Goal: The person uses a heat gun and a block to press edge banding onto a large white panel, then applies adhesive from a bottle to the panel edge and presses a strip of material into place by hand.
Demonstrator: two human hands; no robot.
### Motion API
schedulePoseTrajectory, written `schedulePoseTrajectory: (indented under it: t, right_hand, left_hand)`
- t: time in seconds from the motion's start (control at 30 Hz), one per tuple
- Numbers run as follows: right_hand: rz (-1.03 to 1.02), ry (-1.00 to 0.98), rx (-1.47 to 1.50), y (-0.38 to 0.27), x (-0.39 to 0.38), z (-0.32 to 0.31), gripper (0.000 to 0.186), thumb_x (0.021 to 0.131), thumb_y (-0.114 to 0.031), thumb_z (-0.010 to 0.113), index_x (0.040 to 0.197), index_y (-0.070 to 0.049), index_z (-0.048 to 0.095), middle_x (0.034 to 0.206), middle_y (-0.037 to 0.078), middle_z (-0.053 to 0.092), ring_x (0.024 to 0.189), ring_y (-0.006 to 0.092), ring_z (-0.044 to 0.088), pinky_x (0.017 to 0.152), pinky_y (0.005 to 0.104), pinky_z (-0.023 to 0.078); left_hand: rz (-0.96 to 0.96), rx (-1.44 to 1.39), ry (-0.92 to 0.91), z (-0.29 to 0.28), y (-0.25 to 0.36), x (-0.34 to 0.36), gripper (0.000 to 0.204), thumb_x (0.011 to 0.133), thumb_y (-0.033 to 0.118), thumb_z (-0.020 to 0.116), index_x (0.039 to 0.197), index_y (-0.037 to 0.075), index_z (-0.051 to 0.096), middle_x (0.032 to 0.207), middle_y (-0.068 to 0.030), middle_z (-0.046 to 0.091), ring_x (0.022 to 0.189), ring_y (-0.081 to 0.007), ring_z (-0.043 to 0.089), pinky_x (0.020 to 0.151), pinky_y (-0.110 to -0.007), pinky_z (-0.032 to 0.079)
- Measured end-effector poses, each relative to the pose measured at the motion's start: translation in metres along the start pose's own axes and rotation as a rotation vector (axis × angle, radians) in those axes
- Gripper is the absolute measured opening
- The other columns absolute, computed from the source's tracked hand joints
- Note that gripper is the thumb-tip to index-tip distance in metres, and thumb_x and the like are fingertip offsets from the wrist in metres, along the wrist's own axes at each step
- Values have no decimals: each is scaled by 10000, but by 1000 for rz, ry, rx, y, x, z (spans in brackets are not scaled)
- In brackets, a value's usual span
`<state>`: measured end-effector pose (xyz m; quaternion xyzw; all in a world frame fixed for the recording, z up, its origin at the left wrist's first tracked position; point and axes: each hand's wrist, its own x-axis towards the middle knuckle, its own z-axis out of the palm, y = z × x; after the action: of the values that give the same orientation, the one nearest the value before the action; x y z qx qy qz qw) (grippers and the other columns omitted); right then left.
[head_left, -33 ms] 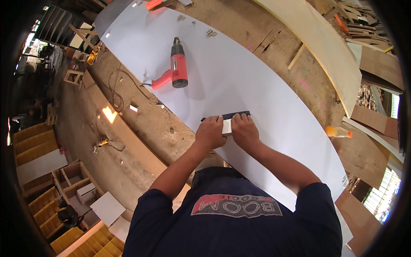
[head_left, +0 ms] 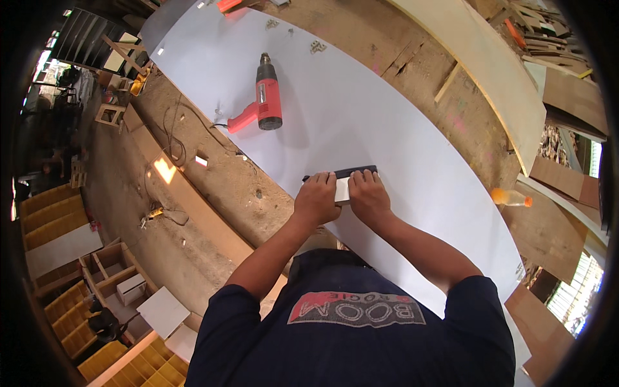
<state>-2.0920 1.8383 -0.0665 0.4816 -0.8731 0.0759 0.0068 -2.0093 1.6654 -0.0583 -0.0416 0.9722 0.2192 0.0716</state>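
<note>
My left hand [head_left: 317, 197] and my right hand [head_left: 366, 197] grip either end of a short white block [head_left: 342, 189] with a dark strip [head_left: 346, 171] along its far edge, fingers curled over it. The block rests on a long white board [head_left: 419, 168] with curved right side, near that board's left edge. Farther up the board lies a red-and-black heat gun [head_left: 269, 103] on its side, nozzle pointing away from me, cord running off the left edge. Small metal fittings [head_left: 317, 47] sit near the board's far right edge.
An orange-capped bottle [head_left: 512, 197] lies right of the board. A long pale panel [head_left: 483, 74] and stacked offcuts [head_left: 548, 39] are at right. On the left are a long brown plank [head_left: 193, 206], loose cables [head_left: 177, 145] and wooden box frames [head_left: 116, 271].
</note>
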Motion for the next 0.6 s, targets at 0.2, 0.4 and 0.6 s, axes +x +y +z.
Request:
schedulePoseTrajectory:
  t: [0.2, 0.4, 0.6]
  right_hand:
    - [80, 133, -54, 0, 31, 20, 125, 844, -118, 664, 896, -24, 729, 976, 147, 651, 1053, 354, 665, 995, 519, 531]
    - [147, 96, -75, 19, 89, 25, 148, 836, -89, 671, 957, -9, 704, 1006, 147, 654, 1000, 330, 652, 939, 481, 554]
    - [190, 153, -136, 40, 146, 37, 111, 824, -131, 720, 901, -51, 733, 959, 105, 655, 956, 293, 664, 886, 481, 564]
  left_hand:
    - [115, 71, 115, -2, -27, 31, 685, 672, 212, 784, 1272, -88, 643, 1210, -248, 691, 1163, -402, 684, 1070, -461, 555]
    - [175, 107, 94, -29, -56, 90, 649, 694, 205, 787, 1261, -77, 644, 1207, -242, 692, 1169, -389, 689, 1060, -449, 562]
    - [166, 178, 94, -47, -83, 143, 616, 705, 199, 833, 1258, -15, 666, 1208, -177, 719, 1106, -351, 722, 966, -443, 593]
